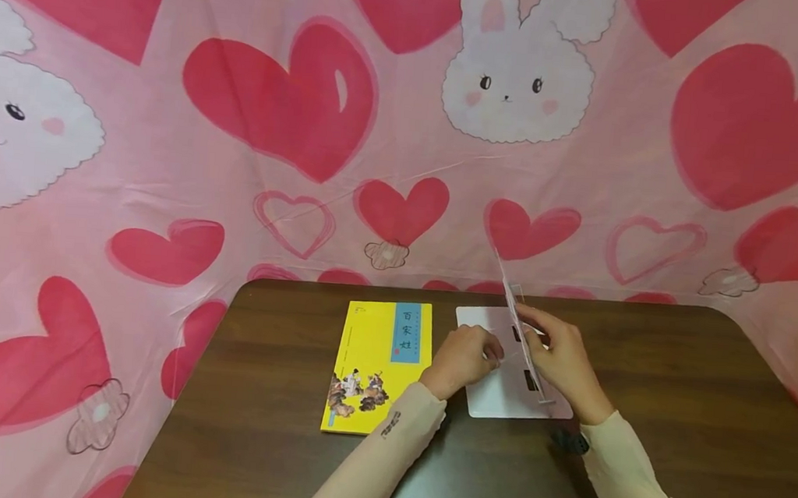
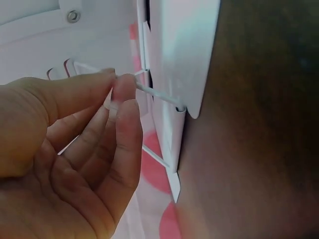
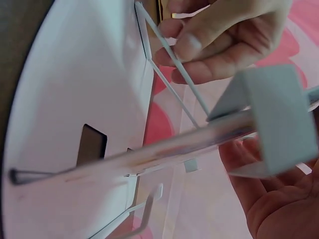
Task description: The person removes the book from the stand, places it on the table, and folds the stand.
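Note:
A white metal book stand has its flat base plate [image 1: 496, 393] on the table, with rectangular cut-outs and an upright panel [image 1: 521, 325] seen nearly edge-on. My left hand [image 1: 464, 357] is at the panel's left side. Up close in the left wrist view, the left thumb and fingertips [image 2: 128, 89] pinch a thin white support rod [image 2: 162, 95] hinged at the base plate's edge. On the panel's other side, my right hand [image 1: 562, 359] holds it near the upper part. A bent white clip [image 3: 284, 119] juts from the panel in the right wrist view.
A yellow book [image 1: 365, 356] with a blue title strip lies flat to the left of the stand, close to the left forearm. Behind the brown wooden table [image 1: 254, 394] hangs a pink cloth [image 1: 407, 148] with hearts and rabbits.

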`<state>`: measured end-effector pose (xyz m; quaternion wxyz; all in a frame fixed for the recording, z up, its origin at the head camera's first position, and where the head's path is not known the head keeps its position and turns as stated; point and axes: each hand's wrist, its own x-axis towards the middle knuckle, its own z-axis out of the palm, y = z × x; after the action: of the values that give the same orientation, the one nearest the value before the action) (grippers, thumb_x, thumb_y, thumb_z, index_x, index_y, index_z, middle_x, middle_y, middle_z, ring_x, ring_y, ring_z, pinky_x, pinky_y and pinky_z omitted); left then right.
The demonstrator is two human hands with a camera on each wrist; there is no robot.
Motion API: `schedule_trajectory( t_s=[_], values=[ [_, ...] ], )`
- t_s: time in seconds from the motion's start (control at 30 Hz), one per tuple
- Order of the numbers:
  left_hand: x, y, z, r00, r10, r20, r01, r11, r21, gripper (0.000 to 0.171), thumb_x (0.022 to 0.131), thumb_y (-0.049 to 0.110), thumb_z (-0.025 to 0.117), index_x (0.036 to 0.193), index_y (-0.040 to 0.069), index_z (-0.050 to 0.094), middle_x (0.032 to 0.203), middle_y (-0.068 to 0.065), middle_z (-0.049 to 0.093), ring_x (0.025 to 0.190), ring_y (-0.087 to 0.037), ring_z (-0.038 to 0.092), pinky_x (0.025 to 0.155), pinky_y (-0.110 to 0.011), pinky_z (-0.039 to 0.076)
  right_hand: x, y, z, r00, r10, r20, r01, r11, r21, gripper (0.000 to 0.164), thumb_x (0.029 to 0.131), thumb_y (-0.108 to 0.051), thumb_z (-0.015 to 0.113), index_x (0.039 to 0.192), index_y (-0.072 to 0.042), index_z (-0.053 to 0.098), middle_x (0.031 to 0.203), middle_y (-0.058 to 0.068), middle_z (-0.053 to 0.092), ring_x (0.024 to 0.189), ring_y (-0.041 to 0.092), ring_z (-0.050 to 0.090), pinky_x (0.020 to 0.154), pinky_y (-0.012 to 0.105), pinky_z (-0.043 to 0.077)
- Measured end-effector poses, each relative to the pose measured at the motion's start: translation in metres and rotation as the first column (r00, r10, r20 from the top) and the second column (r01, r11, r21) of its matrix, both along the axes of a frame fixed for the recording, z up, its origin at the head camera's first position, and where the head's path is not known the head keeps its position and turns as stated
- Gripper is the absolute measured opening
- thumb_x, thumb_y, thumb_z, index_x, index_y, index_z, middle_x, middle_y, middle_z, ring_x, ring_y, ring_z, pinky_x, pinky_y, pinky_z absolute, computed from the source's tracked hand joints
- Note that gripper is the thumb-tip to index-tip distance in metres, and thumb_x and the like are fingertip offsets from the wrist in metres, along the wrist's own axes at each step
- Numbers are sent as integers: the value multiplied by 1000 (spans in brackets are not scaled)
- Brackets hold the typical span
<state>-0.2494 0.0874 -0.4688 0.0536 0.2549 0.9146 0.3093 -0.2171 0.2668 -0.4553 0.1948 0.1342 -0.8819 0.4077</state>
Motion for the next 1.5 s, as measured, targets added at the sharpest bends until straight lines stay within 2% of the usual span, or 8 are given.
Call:
schedule_trajectory(
  t_s=[0.13, 0.27, 0.6, 0.8, 0.9, 1.03, 1.27, 1.5],
  values=[
    [0, 1, -2, 1000, 12, -19, -12, 1000, 2, 6, 91, 14, 77, 91, 16, 83, 83, 5, 78, 69, -6, 59, 61, -17, 45, 11, 3, -2, 999, -15, -31, 16, 999, 52, 41, 90, 16, 61, 127, 3, 71, 118, 25, 76, 100, 31, 74, 81, 13, 56],
    [0, 0, -2, 999, 17, -32, -17, 1000, 5, 7, 91, 13, 77, 90, 16, 84, 81, 5, 77, 66, -5, 57, 60, -16, 44, 23, 6, -3, 998, -6, -62, 11, 997, 79, 39, 89, 15, 64, 124, 1, 73, 116, 22, 77, 98, 16, 72, 83, -1, 45],
    [1, 0, -3, 1000, 27, 12, -28, 1000, 9, 8, 92, 14, 77, 93, 15, 84, 83, 5, 77, 66, -6, 56, 61, -15, 45, 52, 12, 5, 996, 63, -67, -51, 985, 162, 46, 81, 14, 73, 125, 0, 73, 113, 20, 78, 92, 8, 73, 73, 4, 52],
    [1, 0, -3, 999, 29, 34, -29, 1000, 7, 8, 93, 15, 77, 95, 16, 85, 86, 5, 78, 67, -6, 56, 61, -15, 46, 61, 19, 13, 987, 143, -72, -116, 948, 296, 54, 72, 11, 76, 124, -1, 73, 79, -2, 71, 61, -11, 36, 52, 10, 32],
    [1, 0, -2, 998, 33, 57, -34, 999, 6, 9, 93, 16, 77, 97, 15, 85, 89, 4, 79, 69, -6, 58, 63, -16, 48, 65, 20, 18, 983, 180, -41, -159, 937, 311, 53, 71, 7, 78, 124, 1, 73, 82, 1, 75, 59, -11, 51, 53, 6, 37],
    [1, -1, -2, 995, 42, 87, -42, 999, 1, 10, 94, 17, 77, 100, 15, 85, 93, 3, 80, 71, -7, 59, 66, -17, 51, 68, 16, 22, 985, 174, -19, -160, 938, 308, 46, 76, -3, 84, 120, 4, 73, 100, 18, 81, 75, 8, 78, 62, 9, 54],
    [2, 1, -2, 997, 24, 67, -22, 999, -31, 11, 94, 18, 77, 101, 15, 85, 92, 3, 80, 69, -6, 60, 66, -16, 51, 69, 7, 19, 993, 55, -107, -19, 949, 316, 29, 75, -8, 88, 103, -4, 80, 87, 9, 82, 70, 12, 79, 59, 12, 54],
    [2, -1, -1, 999, 10, 45, -8, 999, -45, 11, 94, 17, 76, 100, 15, 85, 90, 4, 80, 69, -7, 59, 66, -16, 50, 67, 7, 19, 986, 41, -162, 12, 949, 314, 33, 71, -6, 88, 103, -6, 80, 81, 6, 82, 66, 12, 78, 56, 14, 53]
  ],
)
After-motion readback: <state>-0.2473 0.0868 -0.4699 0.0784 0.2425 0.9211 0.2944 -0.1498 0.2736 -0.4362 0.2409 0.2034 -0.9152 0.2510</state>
